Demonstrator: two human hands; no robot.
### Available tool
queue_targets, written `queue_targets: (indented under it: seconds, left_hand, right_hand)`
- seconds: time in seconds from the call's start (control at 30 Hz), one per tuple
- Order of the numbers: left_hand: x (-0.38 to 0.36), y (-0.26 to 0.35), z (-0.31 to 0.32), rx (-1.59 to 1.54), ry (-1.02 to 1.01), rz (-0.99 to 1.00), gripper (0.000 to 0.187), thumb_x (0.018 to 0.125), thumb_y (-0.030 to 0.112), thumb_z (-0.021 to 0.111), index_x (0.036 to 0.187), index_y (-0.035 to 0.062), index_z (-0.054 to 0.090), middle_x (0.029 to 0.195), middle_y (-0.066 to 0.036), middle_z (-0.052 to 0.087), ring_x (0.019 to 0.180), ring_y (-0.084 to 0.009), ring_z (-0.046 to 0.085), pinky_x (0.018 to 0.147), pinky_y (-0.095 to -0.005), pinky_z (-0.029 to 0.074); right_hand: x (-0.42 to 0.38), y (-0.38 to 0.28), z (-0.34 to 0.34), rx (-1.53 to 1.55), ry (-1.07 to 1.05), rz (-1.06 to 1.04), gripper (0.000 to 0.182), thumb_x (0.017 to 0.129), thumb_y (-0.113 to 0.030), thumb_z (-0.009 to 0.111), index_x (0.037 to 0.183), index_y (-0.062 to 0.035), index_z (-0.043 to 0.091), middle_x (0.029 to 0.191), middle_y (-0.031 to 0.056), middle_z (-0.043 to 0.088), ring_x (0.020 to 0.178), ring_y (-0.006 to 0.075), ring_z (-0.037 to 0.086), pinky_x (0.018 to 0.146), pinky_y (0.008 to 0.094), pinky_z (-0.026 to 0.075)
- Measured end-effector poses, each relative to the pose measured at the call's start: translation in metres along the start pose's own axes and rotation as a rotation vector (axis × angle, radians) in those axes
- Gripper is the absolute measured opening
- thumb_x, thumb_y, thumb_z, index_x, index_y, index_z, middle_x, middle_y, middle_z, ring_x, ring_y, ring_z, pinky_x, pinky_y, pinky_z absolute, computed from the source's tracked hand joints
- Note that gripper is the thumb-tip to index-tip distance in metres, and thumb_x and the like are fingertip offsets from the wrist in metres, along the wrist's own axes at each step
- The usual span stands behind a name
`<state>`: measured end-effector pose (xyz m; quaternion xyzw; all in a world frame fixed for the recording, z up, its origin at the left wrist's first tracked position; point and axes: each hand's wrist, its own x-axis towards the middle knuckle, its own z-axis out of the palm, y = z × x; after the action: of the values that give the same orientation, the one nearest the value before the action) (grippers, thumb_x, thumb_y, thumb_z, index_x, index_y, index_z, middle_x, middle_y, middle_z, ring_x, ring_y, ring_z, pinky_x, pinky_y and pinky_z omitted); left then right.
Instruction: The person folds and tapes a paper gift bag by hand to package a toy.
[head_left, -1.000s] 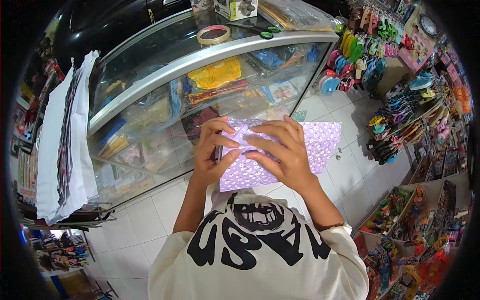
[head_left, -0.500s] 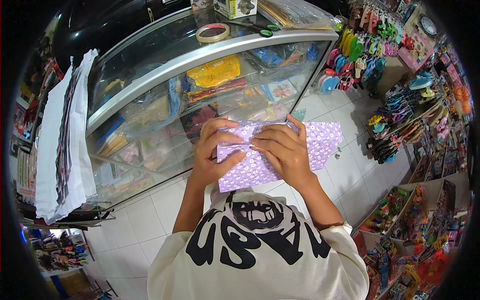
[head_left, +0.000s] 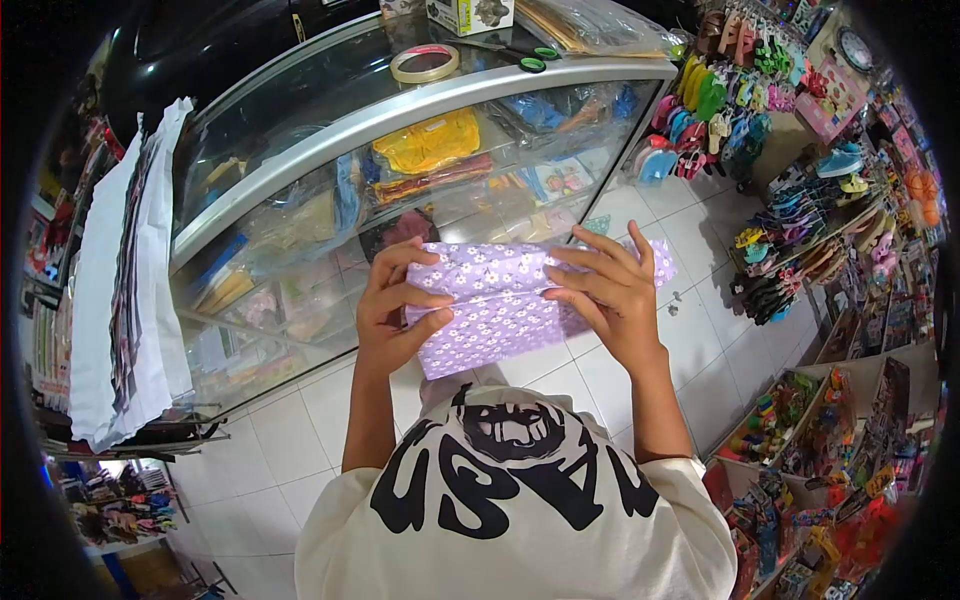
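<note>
Purple paper with white flowers (head_left: 490, 320) hangs in front of my chest, with a crease running across it. My left hand (head_left: 393, 305) grips its left edge between thumb and fingers. On the right side, my right hand (head_left: 608, 290) pinches the paper along the crease with thumb and fingertips, some of its fingers raised. Part of the paper's right end shows beyond my right hand.
A glass display counter (head_left: 350, 130) stands ahead, bearing a tape roll (head_left: 425, 64), green-handled scissors (head_left: 532, 65), a box (head_left: 470, 15) and plastic-wrapped packets (head_left: 600, 28). White sheets (head_left: 130, 290) are at the left. Slippers (head_left: 700, 90) hang at the right.
My hands have moved apart along the paper, the left one leftward and the right one rightward. The paper has shifted slightly left, and its crease shows more fully between my hands.
</note>
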<state>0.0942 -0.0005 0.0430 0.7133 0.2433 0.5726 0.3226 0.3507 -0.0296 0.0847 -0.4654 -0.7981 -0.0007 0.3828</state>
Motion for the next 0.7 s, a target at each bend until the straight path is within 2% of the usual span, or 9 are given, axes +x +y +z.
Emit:
queue_targets:
  seconds: [0.07,0.2,0.3,0.33,0.43,0.63,0.7]
  left_hand:
    - [-0.002,-0.002,-0.003,0.048,-0.051,0.024,0.016,0.064,0.004,0.077,0.079,0.0067,0.07,0.112,-0.011,0.056,0.117,-0.027,0.043,0.103,-0.0429,0.029]
    - [-0.006,-0.006,-0.009,0.015,0.004,0.017,0.017,0.064,0.007,0.078,0.078,0.0065,0.07,0.112,-0.012,0.055,0.117,-0.0273,0.044,0.105,-0.0439,0.027]
    - [-0.008,-0.004,-0.012,0.025,0.008,0.015,0.016,0.064,0.008,0.078,0.078,0.0063,0.07,0.113,-0.013,0.054,0.117,-0.0279,0.044,0.106,-0.0449,0.026]
    - [-0.009,-0.005,-0.012,0.029,-0.001,0.007,0.016,0.065,0.008,0.078,0.078,0.0063,0.069,0.113,-0.013,0.054,0.118,-0.0282,0.043,0.106,-0.0453,0.026]
    - [-0.013,-0.009,-0.02,0.027,0.049,-0.008,0.015,0.065,0.008,0.078,0.076,0.0065,0.069,0.114,-0.013,0.054,0.12,-0.0289,0.042,0.107,-0.0468,0.025]
    - [-0.017,-0.007,-0.023,0.025,0.083,-0.031,0.015,0.064,0.007,0.078,0.075,0.0066,0.068,0.113,-0.013,0.054,0.12,-0.0305,0.042,0.107,-0.0496,0.025]
    - [-0.018,-0.012,-0.027,0.026,0.113,-0.027,0.015,0.063,0.007,0.078,0.075,0.0065,0.067,0.113,-0.013,0.054,0.121,-0.0312,0.042,0.106,-0.0501,0.025]
  right_hand:
    - [-0.004,0.002,0.001,-0.002,-0.029,0.003,0.019,0.069,-0.02,0.074,0.088,-0.0184,0.072,0.101,-0.0017,0.068,0.113,0.0202,0.056,0.107,0.0465,0.02]
    - [-0.007,0.005,-0.008,-0.038,-0.01,0.076,0.017,0.069,-0.02,0.074,0.086,-0.0179,0.072,0.1,-0.0026,0.069,0.114,0.0192,0.055,0.107,0.0465,0.021]
    - [-0.015,0.019,-0.01,-0.053,-0.049,0.035,0.02,0.068,-0.02,0.074,0.087,-0.018,0.072,0.101,-0.0019,0.068,0.115,0.0199,0.055,0.107,0.0466,0.021]
    - [-0.015,0.021,-0.009,-0.056,-0.044,0.025,0.017,0.069,-0.024,0.073,0.085,-0.0179,0.072,0.101,-0.0014,0.068,0.113,0.0189,0.055,0.107,0.0479,0.022]
    - [-0.009,0.016,-0.015,-0.081,0.018,0.092,0.015,0.069,-0.023,0.074,0.083,-0.0165,0.071,0.102,0.0003,0.068,0.114,0.0201,0.055,0.107,0.0474,0.022]
    - [-0.025,0.05,-0.012,0.054,-0.053,0.101,0.012,0.072,-0.019,0.073,0.082,-0.0122,0.071,0.104,0.0028,0.067,0.115,0.0231,0.054,0.106,0.0476,0.025]
    - [-0.02,0.047,-0.012,0.164,0.03,0.158,0.011,0.072,-0.016,0.073,0.081,-0.0096,0.07,0.103,0.0041,0.067,0.114,0.0242,0.055,0.103,0.0455,0.029]
